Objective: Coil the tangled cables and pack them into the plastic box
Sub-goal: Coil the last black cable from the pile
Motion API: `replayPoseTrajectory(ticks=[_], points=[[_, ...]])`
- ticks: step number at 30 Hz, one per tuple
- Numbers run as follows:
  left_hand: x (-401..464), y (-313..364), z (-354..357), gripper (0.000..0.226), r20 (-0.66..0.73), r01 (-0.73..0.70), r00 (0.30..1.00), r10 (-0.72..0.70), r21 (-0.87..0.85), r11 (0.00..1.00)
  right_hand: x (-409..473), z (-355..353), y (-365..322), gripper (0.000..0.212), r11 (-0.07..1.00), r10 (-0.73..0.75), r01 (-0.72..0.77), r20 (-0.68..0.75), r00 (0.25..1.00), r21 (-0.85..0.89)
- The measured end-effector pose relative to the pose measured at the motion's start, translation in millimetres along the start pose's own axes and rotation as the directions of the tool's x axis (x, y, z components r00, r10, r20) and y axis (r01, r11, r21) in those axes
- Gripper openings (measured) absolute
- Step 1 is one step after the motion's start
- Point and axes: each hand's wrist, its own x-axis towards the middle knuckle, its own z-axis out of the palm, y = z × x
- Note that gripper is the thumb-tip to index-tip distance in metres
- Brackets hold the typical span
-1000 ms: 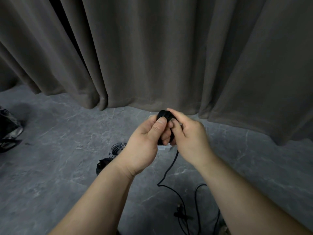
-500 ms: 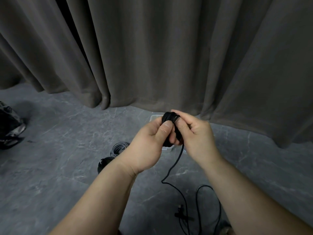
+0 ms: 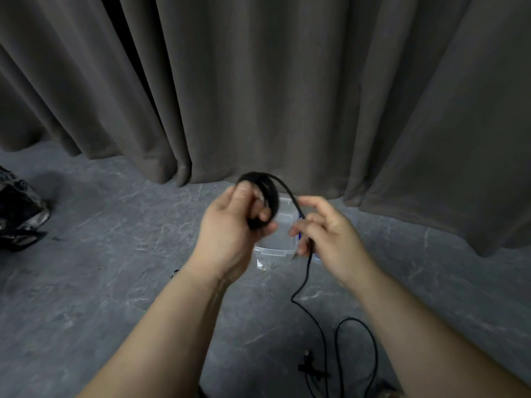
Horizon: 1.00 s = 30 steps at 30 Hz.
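My left hand (image 3: pixel 230 231) grips a small coil of black cable (image 3: pixel 268 196), thumb on top and fingers through the loop. From the top of the coil one strand arcs right and down into my right hand (image 3: pixel 327 228), which holds it loosely between curled fingers. Below that hand the loose black cable (image 3: pixel 313 314) drops to the floor and curls in loops near the bottom edge. A clear plastic box (image 3: pixel 277 244) stands on the floor behind my hands, mostly hidden by them.
Heavy grey curtains (image 3: pixel 258 90) hang across the back and reach the grey marbled floor (image 3: pixel 100 282). A dark crumpled bag (image 3: pixel 20 214) lies at the left edge. A small black clip or plug (image 3: pixel 309 366) lies on the floor by the loose cable.
My hands have drawn apart: the right hand has moved right and down along the strand, away from the coil. The box now shows between them.
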Motion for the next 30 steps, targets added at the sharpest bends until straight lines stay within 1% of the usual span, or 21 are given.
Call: replayPoseTrajectory(ticks=[2, 3, 5, 6, 7, 8, 10, 12, 13, 14, 16, 19, 22, 24, 26, 28, 30], points=[[6, 7, -6, 0.031, -0.105, -0.035, 0.994, 0.026, -0.084, 0.996, -2, -4, 6, 0.031, 0.999, 0.037, -0.038, -0.060, 0.997, -0.017], [8, 9, -8, 0.031, -0.134, -0.048, 0.990, 0.035, -0.094, 0.994, -2, -6, 8, 0.028, 0.997, 0.036, -0.043, -0.101, 0.994, -0.066], [8, 9, -8, 0.030, -0.156, -0.069, 0.986, 0.057, -0.074, 0.995, -3, -9, 13, 0.022, 0.957, -0.043, -0.002, -0.149, 0.988, -0.289], [7, 7, -7, 0.030, -0.152, -0.083, 0.986, 0.075, -0.044, 0.996, -3, -8, 13, 0.019, 0.913, -0.086, 0.026, -0.130, 0.988, -0.407], [6, 4, -5, 0.029, -0.142, -0.102, 0.985, 0.101, 0.000, 0.995, -4, -6, 11, 0.016, 0.866, -0.110, 0.055, -0.081, 0.991, -0.496], [6, 1, -4, 0.029, -0.128, -0.131, 0.982, 0.138, 0.063, 0.989, -5, -2, 8, 0.015, 0.830, -0.118, 0.088, -0.020, 0.993, -0.550], [5, -5, -5, 0.030, -0.071, -0.206, 0.971, 0.228, 0.228, 0.952, -8, 5, -2, 0.021, 0.781, -0.115, 0.165, 0.121, 0.986, -0.602], [2, -11, -7, 0.031, 0.018, -0.271, 0.958, 0.287, 0.389, 0.881, -10, 8, -14, 0.024, 0.739, -0.106, 0.246, 0.253, 0.962, -0.628], [0, -13, -7, 0.030, 0.059, -0.292, 0.953, 0.299, 0.454, 0.842, -9, 8, -20, 0.026, 0.735, -0.103, 0.269, 0.290, 0.951, -0.622], [-2, -16, -8, 0.029, 0.092, -0.307, 0.948, 0.304, 0.509, 0.804, -9, 7, -27, 0.027, 0.755, -0.098, 0.271, 0.305, 0.947, -0.597], [-3, -19, -10, 0.027, 0.140, -0.317, 0.946, 0.292, 0.581, 0.749, -9, 1, -37, 0.030, 0.829, -0.066, 0.226, 0.311, 0.948, -0.512], [-4, -21, -10, 0.027, 0.201, -0.342, 0.940, 0.278, 0.605, 0.719, -13, -4, -49, 0.037, 0.905, -0.027, 0.165, 0.335, 0.942, -0.391], [-2, -26, -12, 0.033, 0.223, -0.354, 0.935, 0.277, 0.646, 0.676, -17, -6, -53, 0.037, 0.960, -0.046, 0.127, 0.305, 0.951, -0.250], [-1, -29, -12, 0.036, 0.249, -0.357, 0.934, 0.256, 0.642, 0.679, -15, -9, -53, 0.030, 0.984, -0.063, 0.103, 0.255, 0.965, -0.145], [-1, -31, -10, 0.033, 0.279, -0.343, 0.937, 0.212, 0.614, 0.710, -13, -11, -51, 0.027, 0.995, -0.083, 0.093, 0.179, 0.980, -0.048], [-2, -31, -8, 0.027, 0.303, -0.336, 0.935, 0.186, 0.583, 0.740, -11, -9, -46, 0.026, 0.993, -0.113, 0.116, 0.099, 0.989, -0.021], [-2, -29, -8, 0.025, 0.317, -0.324, 0.934, 0.165, 0.557, 0.765, -9, -6, -42, 0.026, 0.989, -0.143, 0.144, 0.023, 0.989, -0.044]])
